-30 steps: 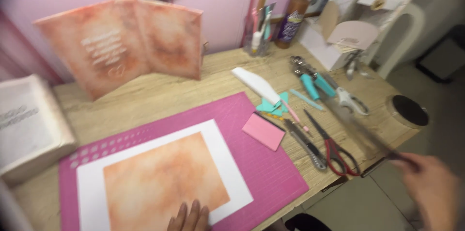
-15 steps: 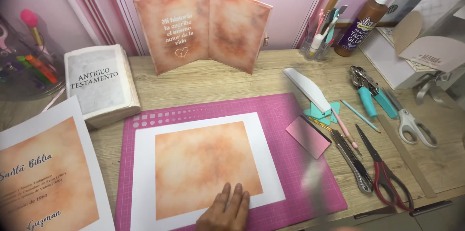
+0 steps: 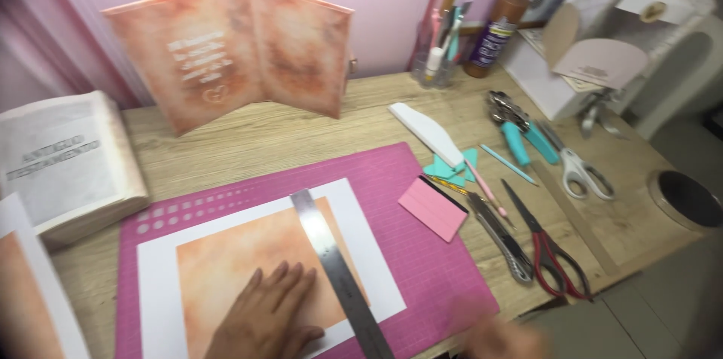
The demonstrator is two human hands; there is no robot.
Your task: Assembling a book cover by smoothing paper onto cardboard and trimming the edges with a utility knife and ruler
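Note:
My left hand (image 3: 267, 317) lies flat, fingers spread, on a white sheet printed with an orange watercolour panel (image 3: 248, 261). The sheet rests on a pink cutting mat (image 3: 422, 268). A steel ruler (image 3: 339, 272) lies along the right side of the orange panel, just right of my fingertips. My right hand (image 3: 501, 340) is a blur at the bottom edge, right of the ruler's near end; whether it touches the ruler is unclear.
A pink scraper (image 3: 433, 208), a craft knife (image 3: 501, 238), red-handled scissors (image 3: 553, 253), a white bone folder (image 3: 425, 133) and teal tools (image 3: 520, 140) lie to the right. A folded orange cover (image 3: 233, 54) stands at the back. A thick book (image 3: 64, 167) sits left.
The steel ruler now lies on the sheet; before it was not there. My left hand has moved further up onto the orange panel. The view has shifted closer.

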